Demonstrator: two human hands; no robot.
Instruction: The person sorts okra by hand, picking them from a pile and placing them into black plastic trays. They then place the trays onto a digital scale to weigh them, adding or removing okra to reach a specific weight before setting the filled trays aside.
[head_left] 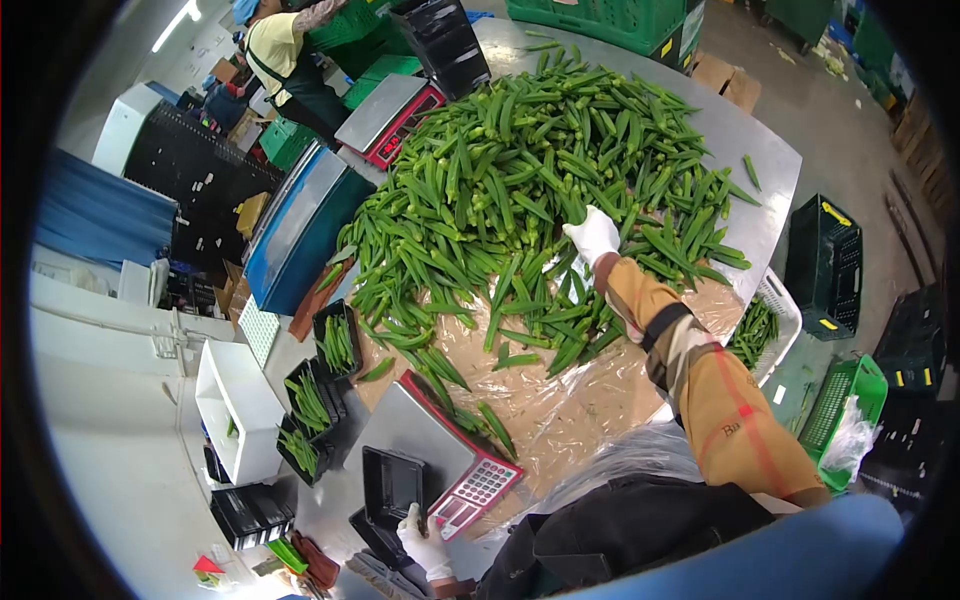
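Observation:
My left hand (424,545), in a white glove, grips the near edge of an empty black plastic tray (392,480). That tray is over the plate of a red-and-silver weighing scale (480,488), and another black tray (375,538) shows partly beneath it. My right hand (594,236), also gloved in white, reaches into a large pile of okra (520,170) on the metal table (765,150). Its fingers are curled at the okra; how many pods they hold is hidden. A few loose pods lie against the scale's far side.
Black trays filled with okra (308,400) stand left of the scale. A second scale (385,120) sits at the far left of the pile. Green crates (610,25) stand behind, a white basket (780,320) at right. A co-worker in an apron (285,65) stands at back left.

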